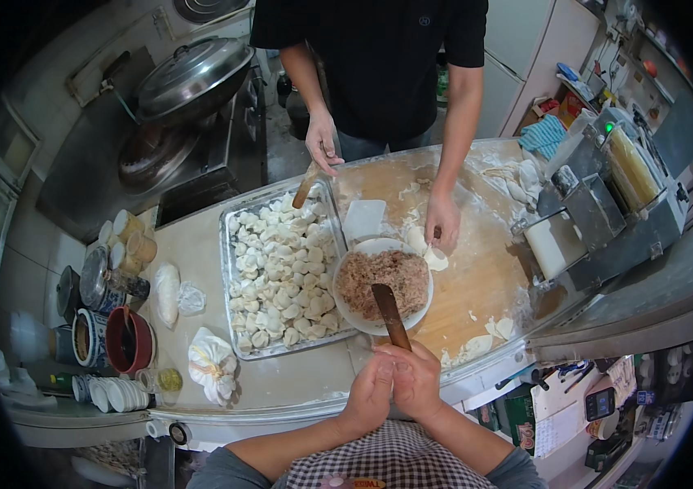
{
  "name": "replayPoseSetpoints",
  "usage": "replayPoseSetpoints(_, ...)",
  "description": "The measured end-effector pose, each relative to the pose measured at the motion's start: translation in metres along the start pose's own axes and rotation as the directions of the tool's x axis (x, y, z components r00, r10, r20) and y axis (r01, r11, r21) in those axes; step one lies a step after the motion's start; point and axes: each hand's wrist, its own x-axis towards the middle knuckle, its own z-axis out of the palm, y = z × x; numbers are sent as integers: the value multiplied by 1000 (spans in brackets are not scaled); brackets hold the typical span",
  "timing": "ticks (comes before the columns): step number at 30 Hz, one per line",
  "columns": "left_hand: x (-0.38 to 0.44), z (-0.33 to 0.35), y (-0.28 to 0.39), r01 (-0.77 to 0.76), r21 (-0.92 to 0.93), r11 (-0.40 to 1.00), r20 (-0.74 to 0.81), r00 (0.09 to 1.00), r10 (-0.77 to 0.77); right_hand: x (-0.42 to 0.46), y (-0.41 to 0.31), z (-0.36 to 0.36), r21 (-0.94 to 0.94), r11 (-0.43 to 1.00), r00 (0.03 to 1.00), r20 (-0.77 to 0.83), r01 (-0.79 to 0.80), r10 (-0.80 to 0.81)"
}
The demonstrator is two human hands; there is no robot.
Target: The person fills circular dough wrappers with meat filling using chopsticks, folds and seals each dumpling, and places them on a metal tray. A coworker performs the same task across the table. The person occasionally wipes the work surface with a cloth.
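Observation:
My left hand (372, 389) and my right hand (418, 378) are pressed together at the near table edge, thumbs side by side. A flat wooden filling stick (389, 310) points up and away from my right hand, its tip over the meat filling (371, 274). That filling sits in a white bowl (358, 321) just beyond my hands. Whether something is pinched between my fingers is hidden. Left of the bowl, a metal tray (288, 349) holds many folded dumplings (285, 269). Several thin dough wrappers (479, 347) lie right of my hands.
Across the table stands a person in black; one hand (324, 143) holds another wooden stick (306, 186), the other hand (443, 220) touches a wrapper (436, 259). A dough-rolling machine (603, 208) stands right. Jars (91, 336), a red pot (149, 342) and bags (212, 365) stand left.

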Motion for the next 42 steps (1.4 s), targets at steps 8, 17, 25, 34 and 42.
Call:
replayPoseSetpoints(8,34,-24,-38,198,-699,688,58,974,-220,7,-4,-1,57,979,977,-80,-195,199)
replayPoseSetpoints(17,31,-39,-13,348,-349,870,109,937,-331,2,0,-13,322,756,817,120,-570,564)
replayPoseSetpoints(25,17,-44,-5,145,203,968,94,982,-167,-10,8,-27,451,577,731,382,-681,565)
replayPoseSetpoints(34,10,-44,2,176,201,964,140,968,-206,-27,-3,-24,188,733,753,258,-653,605)
replayPoseSetpoints(42,-2,-56,-13,394,198,898,186,884,-429,-39,5,-14,-51,928,883,292,-370,368)
